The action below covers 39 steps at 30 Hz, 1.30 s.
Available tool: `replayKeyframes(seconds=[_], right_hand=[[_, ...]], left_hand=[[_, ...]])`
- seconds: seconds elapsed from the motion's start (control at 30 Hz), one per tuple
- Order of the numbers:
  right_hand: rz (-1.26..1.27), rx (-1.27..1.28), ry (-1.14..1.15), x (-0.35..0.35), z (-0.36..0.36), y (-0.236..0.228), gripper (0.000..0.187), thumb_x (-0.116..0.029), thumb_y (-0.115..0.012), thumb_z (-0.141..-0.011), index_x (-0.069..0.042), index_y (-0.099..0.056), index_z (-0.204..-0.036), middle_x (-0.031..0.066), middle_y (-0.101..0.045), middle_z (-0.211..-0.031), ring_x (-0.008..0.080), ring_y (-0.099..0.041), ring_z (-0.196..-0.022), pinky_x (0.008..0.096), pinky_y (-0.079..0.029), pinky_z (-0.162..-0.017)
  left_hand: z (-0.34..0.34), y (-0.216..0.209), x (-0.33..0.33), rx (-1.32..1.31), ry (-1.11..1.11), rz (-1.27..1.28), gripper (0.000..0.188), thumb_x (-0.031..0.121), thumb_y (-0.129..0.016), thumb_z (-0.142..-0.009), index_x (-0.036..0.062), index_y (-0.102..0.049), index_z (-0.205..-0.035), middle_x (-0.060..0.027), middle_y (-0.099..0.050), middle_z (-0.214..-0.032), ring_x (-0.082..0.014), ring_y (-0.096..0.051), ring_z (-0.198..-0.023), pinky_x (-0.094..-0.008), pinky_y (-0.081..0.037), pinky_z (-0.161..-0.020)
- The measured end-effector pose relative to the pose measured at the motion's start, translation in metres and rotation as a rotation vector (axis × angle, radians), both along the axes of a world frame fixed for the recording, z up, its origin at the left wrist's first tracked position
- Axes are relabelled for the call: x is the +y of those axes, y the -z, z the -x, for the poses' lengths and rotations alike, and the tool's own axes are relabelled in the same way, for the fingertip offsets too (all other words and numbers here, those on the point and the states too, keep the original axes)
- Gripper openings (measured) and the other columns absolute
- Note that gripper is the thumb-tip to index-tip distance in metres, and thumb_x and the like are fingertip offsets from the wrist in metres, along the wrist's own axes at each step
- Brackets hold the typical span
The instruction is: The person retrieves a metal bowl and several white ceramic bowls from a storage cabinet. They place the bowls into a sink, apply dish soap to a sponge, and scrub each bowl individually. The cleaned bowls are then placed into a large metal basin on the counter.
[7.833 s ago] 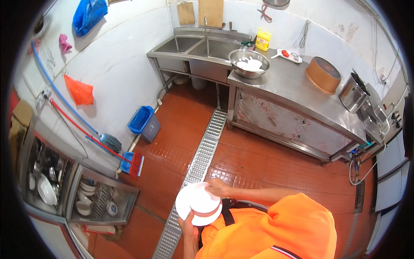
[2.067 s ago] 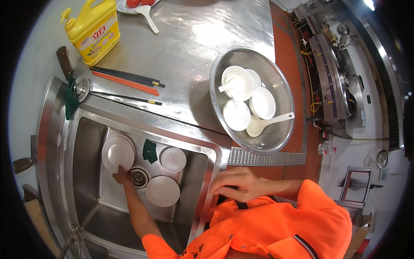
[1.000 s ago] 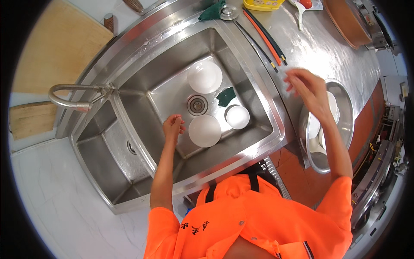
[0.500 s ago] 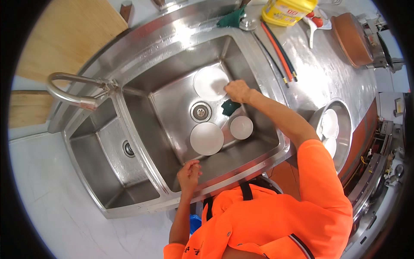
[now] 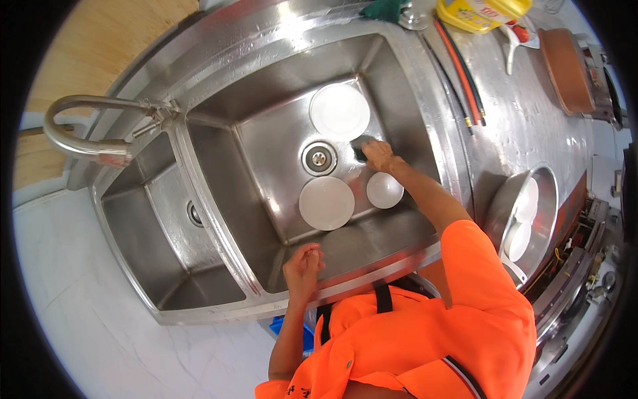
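In the large basin of a steel sink [image 5: 266, 159], my right hand [image 5: 379, 155] has its fingers closed on a dark green scouring pad [image 5: 359, 150], mostly hidden under them. A white plate [image 5: 339, 112] lies just beyond that hand, towards the back of the basin. Nearer to me are a second round white dish [image 5: 326, 203] and a small white bowl [image 5: 385, 191], which sits close below my right wrist. My left hand [image 5: 304, 267] hovers over the front rim, its fingers loosely curled and a little apart, with nothing visible in them.
A curved faucet [image 5: 86, 143] stands at the left, by the smaller basin [image 5: 189, 233]. On the right counter are red and black tubes [image 5: 462, 70], a yellow jug [image 5: 475, 14] and a brown basin [image 5: 565, 70]. A steel bowl [image 5: 548, 199] at the right holds white dishes.
My right hand has come from beside the far plate nearer to me and onto the scouring pad. My left hand stays near the front rim. The view has shifted slightly.
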State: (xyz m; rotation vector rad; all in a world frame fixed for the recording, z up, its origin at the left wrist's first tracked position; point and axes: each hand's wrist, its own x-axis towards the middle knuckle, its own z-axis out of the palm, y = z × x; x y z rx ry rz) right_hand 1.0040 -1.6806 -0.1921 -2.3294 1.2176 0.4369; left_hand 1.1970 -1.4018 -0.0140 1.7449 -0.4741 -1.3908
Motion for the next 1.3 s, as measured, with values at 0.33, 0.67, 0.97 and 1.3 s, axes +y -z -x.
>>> replayKeyframes(seconds=[0.33, 0.67, 0.97, 1.3], right_hand=[[-0.858, -0.973, 0.5, 0.034, -0.036, -0.183, 0.027, -0.009, -0.065, -0.08, -0.002, -0.061, -0.106, 0.0029, -0.063, -0.086, 0.0108, -0.059, -0.072, 0.025, -0.049, -0.063], [0.251, -0.578, 0.012, 0.143, -0.056, -0.249, 0.036, -0.005, -0.062, -0.069, 0.001, -0.054, -0.103, 0.0188, -0.062, -0.094, 0.0372, -0.062, -0.083, 0.0438, -0.05, -0.07], [-0.497, -1.223, 1.087, 0.234, 0.087, -0.292, 0.032, -0.02, -0.056, -0.089, 0.004, -0.056, -0.11, 0.0164, -0.066, -0.095, 0.0271, -0.066, -0.082, 0.0314, -0.053, -0.067], [-0.398, -2.049, 1.825, 0.319, 0.227, -0.295, 0.067, -0.049, -0.059, -0.084, 0.005, -0.042, -0.121, 0.0283, -0.057, -0.11, 0.038, -0.063, -0.094, 0.0415, -0.056, -0.069]], left_hand=[[-0.002, -0.022, -0.102, 0.677, -0.152, 0.122, 0.062, 0.05, -0.05, -0.09, 0.019, -0.03, -0.14, -0.015, -0.044, -0.131, -0.0332, -0.043, -0.121, -0.0596, -0.042, -0.089], [-0.016, 0.071, -0.137, 0.972, -0.217, 0.104, 0.026, 0.03, -0.048, -0.094, 0.0073, -0.06, -0.087, -0.0095, -0.064, -0.087, -0.0239, -0.061, -0.084, -0.0393, -0.051, -0.077], [-0.05, 0.075, -0.138, 0.411, -0.379, -0.204, 0.043, 0.05, -0.042, -0.091, 0.018, -0.037, -0.063, 0.0039, -0.031, -0.049, -0.0121, -0.025, -0.041, -0.0282, -0.019, -0.042], [-0.044, 0.085, -0.14, 0.379, -0.319, -0.186, 0.048, 0.053, -0.035, -0.093, 0.0148, -0.033, -0.065, 0.0022, -0.028, -0.05, -0.0132, -0.025, -0.041, -0.0294, -0.022, -0.042]])
